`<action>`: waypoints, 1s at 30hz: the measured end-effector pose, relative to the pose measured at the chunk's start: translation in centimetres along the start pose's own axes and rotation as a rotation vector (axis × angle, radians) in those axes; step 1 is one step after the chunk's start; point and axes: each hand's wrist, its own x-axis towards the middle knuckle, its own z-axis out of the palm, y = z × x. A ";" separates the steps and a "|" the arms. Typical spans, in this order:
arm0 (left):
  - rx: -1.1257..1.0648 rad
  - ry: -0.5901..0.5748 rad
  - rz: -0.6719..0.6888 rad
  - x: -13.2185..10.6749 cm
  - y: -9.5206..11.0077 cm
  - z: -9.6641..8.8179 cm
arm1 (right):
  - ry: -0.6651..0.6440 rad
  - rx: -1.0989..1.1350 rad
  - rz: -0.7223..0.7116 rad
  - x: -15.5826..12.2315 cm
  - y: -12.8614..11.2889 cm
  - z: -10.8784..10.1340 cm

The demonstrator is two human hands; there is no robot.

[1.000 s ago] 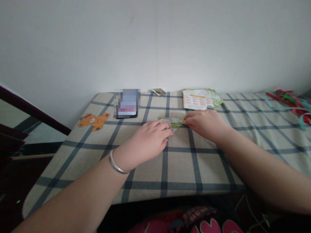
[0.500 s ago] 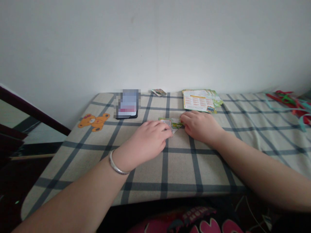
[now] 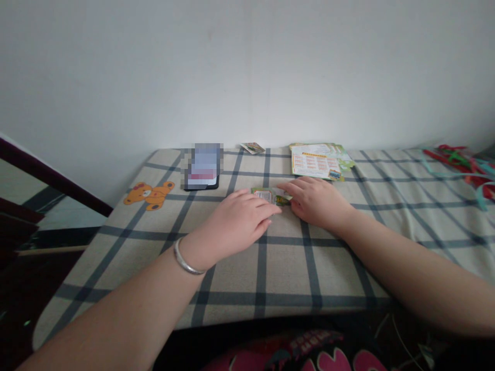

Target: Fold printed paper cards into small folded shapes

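Observation:
A small green-and-white printed paper (image 3: pixel 265 195) lies on the checked cloth between my hands, part of it turned up at its right end. My left hand (image 3: pixel 245 216), with a silver bangle at the wrist, rests over its near left part, fingers stretched out flat. At the right end, my right hand (image 3: pixel 313 198) has its fingers bent over the turned-up part and its thumb low beside it. My hands cover portions of the paper, so its full outline is hidden.
A stack of printed sheets (image 3: pixel 315 162) lies beyond my right hand. A small folded paper (image 3: pixel 252 148) sits by the wall. A phone (image 3: pixel 203 167) with a blurred screen lies to the left, near a bear picture (image 3: pixel 150 195). Red and green ribbons (image 3: pixel 458 159) lie far right.
My left fingers have stretched out further right along the paper's near edge. My right fingers have moved left over its right end, where a white part now shows.

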 end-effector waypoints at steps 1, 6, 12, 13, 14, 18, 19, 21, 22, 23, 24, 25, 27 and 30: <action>0.005 0.002 0.012 0.0 0.0 0.0 | -0.004 0.016 0.002 0.0 0.0 0.0; 0.061 0.004 0.010 -0.1 -0.1 0.0 | -0.006 0.083 0.037 0.0 -0.3 -0.1; 0.110 0.004 -0.040 -0.1 -0.3 -0.1 | 0.046 0.095 0.072 -0.1 -0.6 -0.3; 0.115 0.005 -0.043 -0.1 -0.3 -0.1 | 0.052 0.096 0.074 -0.1 -0.6 -0.3; 0.117 0.007 -0.044 -0.2 -0.3 -0.1 | 0.058 0.098 0.076 -0.1 -0.7 -0.4; 0.114 0.019 -0.047 -0.2 -0.4 -0.2 | 0.058 0.119 0.084 -0.1 -0.8 -0.6; 0.112 0.020 -0.044 -0.2 -0.4 -0.2 | 0.055 0.129 0.083 -0.1 -0.8 -0.6; 0.110 0.017 -0.033 -0.2 -0.5 -0.3 | 0.049 0.160 0.082 -0.1 -0.9 -0.7; 0.111 0.016 -0.027 -0.2 -0.5 -0.3 | 0.048 0.180 0.087 -0.1 -0.9 -0.8; 0.117 0.014 -0.021 -0.2 -0.5 -0.3 | 0.046 0.203 0.094 -0.1 -1.0 -0.8; 0.126 0.014 -0.016 -0.2 -0.6 -0.3 | 0.043 0.228 0.102 -0.1 -1.1 -0.9; 0.136 0.013 -0.014 -0.2 -0.6 -0.4 | 0.037 0.257 0.106 -0.2 -1.1 -0.9; 0.150 0.014 -0.020 -0.1 -0.7 -0.4 | 0.027 0.335 0.078 -0.2 -1.2 -0.8; 0.139 0.016 -0.040 -0.1 -0.9 -0.3 | 0.024 0.452 -0.040 -0.2 -1.4 -0.6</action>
